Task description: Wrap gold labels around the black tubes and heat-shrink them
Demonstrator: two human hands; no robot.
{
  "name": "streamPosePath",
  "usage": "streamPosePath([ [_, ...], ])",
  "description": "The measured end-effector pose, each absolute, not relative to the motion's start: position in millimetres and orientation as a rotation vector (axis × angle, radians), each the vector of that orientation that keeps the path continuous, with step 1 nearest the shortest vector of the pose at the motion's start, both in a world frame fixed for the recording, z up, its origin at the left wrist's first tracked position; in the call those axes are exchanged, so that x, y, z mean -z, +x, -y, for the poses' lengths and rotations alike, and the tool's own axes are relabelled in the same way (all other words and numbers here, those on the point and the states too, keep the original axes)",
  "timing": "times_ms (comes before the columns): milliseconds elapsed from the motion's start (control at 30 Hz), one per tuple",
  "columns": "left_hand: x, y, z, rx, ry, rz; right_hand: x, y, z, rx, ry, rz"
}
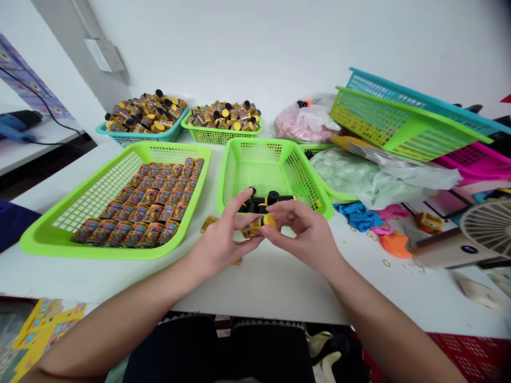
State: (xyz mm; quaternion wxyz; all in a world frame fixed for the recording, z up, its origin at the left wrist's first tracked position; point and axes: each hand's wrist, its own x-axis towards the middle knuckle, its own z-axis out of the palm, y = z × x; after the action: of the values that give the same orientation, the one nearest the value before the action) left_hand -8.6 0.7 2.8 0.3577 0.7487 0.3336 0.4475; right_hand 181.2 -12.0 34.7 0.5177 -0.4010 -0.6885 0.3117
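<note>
Above the table's near part, a small cylindrical container (252, 229) with a yellow cap and a printed label lies sideways between my hands. My left hand (221, 236) closes on its left end with thumb and fingers. At the yellow-capped end, the fingertips of my right hand (305, 231) pinch it. Just behind my hands, several black-capped containers (273, 198) sit at the front of a green basket (275, 175); my fingers partly cover them. A small yellow printed piece (208, 223) lies on the table beside my left hand.
To the left, a large green basket (35, 239) holds rows of labelled containers. Two heaped baskets, one blue (139, 137) and one green (221, 135), stand by the wall. At right are stacked baskets (407, 125), plastic bags (359, 173), deflated balloons (361, 216) and a fan (487, 229).
</note>
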Motion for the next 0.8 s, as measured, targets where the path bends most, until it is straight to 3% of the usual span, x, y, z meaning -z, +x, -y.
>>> streamPosePath([
  [100,-1,-10,3,-1.183,2.119,-0.840,-35,179,16,-0.752,-1.184,1.616],
  [200,-3,-7,5,-1.237,2.035,-0.881,-40,186,20,-0.540,-1.292,1.665],
  [400,-22,0,6,-1.252,1.496,-0.837,-32,179,22,0.098,-0.820,2.049],
  [500,-25,2,5,-1.215,1.377,-0.755,-20,166,21,0.293,-0.784,2.107],
  [800,-22,1,5,-0.731,1.168,-0.426,-22,162,33,0.126,-0.771,2.005],
])
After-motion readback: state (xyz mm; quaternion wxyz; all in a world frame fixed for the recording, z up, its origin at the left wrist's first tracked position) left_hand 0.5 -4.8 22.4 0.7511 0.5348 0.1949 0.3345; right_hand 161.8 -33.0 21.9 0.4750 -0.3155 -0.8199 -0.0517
